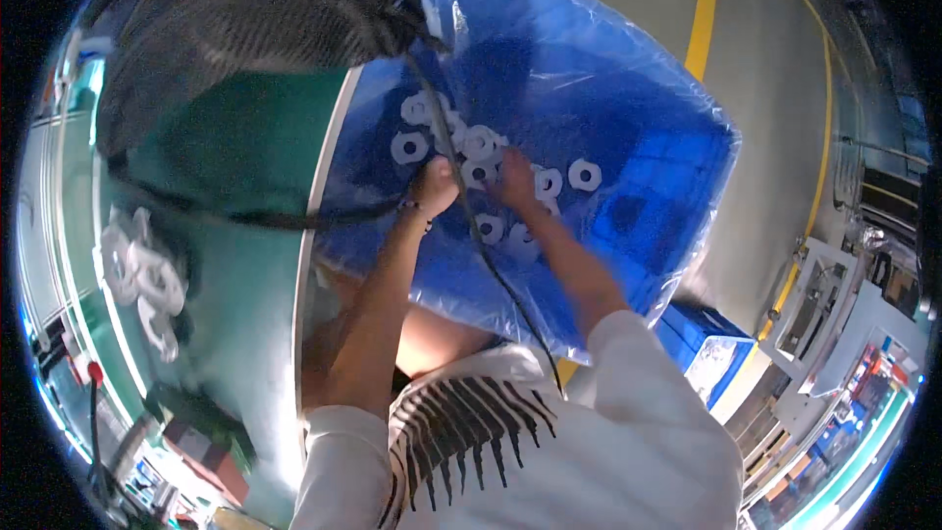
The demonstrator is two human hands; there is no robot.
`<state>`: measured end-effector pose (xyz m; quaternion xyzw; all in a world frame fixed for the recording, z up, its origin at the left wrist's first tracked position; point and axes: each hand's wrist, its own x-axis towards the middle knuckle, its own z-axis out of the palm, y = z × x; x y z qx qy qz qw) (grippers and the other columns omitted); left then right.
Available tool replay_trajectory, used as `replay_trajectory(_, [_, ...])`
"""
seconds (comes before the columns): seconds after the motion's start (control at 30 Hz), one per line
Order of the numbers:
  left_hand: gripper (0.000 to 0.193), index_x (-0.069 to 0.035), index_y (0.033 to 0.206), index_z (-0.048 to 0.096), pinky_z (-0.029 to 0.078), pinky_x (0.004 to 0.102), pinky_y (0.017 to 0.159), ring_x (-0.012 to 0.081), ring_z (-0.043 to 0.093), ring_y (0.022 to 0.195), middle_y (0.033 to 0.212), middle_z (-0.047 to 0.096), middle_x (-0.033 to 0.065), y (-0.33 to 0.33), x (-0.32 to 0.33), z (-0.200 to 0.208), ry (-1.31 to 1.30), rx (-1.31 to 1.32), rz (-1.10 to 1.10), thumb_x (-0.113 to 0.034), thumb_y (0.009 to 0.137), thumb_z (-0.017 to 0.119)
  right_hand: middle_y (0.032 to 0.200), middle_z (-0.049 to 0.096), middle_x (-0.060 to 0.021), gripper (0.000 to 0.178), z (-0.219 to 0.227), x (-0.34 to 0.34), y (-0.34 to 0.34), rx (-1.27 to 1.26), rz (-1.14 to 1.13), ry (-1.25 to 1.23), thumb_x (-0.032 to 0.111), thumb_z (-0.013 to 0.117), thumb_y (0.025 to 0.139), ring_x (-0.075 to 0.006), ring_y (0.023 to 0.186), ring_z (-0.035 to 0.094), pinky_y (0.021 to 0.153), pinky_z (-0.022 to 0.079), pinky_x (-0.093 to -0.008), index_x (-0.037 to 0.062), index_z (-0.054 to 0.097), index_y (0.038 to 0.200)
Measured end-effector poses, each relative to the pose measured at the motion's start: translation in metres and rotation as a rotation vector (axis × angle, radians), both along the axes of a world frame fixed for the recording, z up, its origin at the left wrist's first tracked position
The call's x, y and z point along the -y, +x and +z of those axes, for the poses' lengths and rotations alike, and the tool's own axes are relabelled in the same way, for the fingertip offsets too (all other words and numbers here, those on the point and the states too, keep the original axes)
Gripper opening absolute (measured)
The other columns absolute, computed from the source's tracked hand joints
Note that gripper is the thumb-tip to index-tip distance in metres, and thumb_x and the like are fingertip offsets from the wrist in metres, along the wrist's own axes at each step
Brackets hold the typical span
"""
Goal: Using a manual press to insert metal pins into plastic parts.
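Note:
Both my hands reach down into a blue bin (638, 98) lined with clear plastic. Several white hexagonal rings, each with a round hole, lie scattered on its bottom; one ring (479, 173) sits between my hands. My left hand (436, 188) is closed beside that ring, thumb on top, its curled fingers mostly hidden, so what it may hold does not show. Smeared by motion, my right hand (514, 180) is just right of the same ring, among the others. Another ring (585, 175) lies apart to the right.
Left of the bin runs a green tabletop (235, 137) with a pale edge, bearing a cluster of white parts (147, 275). A dark cable (481, 236) hangs across the view before my hands. A smaller blue crate (702, 344) stands at the right, near yellow floor lines.

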<state>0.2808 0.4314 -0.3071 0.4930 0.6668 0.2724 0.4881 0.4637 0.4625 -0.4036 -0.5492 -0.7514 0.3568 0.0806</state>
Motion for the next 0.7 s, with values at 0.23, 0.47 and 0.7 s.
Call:
replay_trajectory(0.23, [0.016, -0.003, 0.091, 0.053, 0.043, 0.0307, 0.067, 0.0193, 0.055, 0.074, 0.084, 0.056, 0.0043, -0.014, -0.058, -0.102, -0.224, -0.012, 0.122, -0.015, 0.08, 0.057, 0.118, 0.046, -0.027, 0.078, 0.001, -0.033, -0.031, 0.145, -0.254, 0.232, 0.04, 0.072, 0.066, -0.0413, 0.113, 0.041, 0.095, 0.034, -0.0464, -0.0061, 0.041, 0.12])
replay_trajectory(0.47, [0.019, -0.003, 0.091, 0.053, 0.043, 0.032, 0.069, 0.0212, 0.055, 0.077, 0.087, 0.056, 0.0064, -0.011, -0.074, -0.147, -0.286, -0.059, 0.223, -0.017, 0.08, 0.057, 0.105, 0.053, -0.0234, 0.06, -0.024, -0.017, -0.026, 0.133, -0.212, 0.082, 0.038, 0.072, 0.065, -0.0393, 0.104, 0.048, 0.085, 0.04, -0.048, -0.0007, 0.052, 0.106])
replay_trajectory(0.7, [0.021, -0.002, 0.092, 0.054, 0.043, 0.0333, 0.07, 0.0231, 0.055, 0.079, 0.09, 0.056, 0.0085, -0.013, -0.064, -0.152, -0.303, -0.083, 0.267, -0.018, 0.079, 0.057, 0.086, 0.061, -0.0216, 0.05, -0.002, 0.008, -0.041, -0.054, -0.255, -0.136, 0.037, 0.071, 0.067, -0.0377, 0.084, 0.059, 0.074, 0.046, -0.0448, 0.0004, 0.058, 0.098])
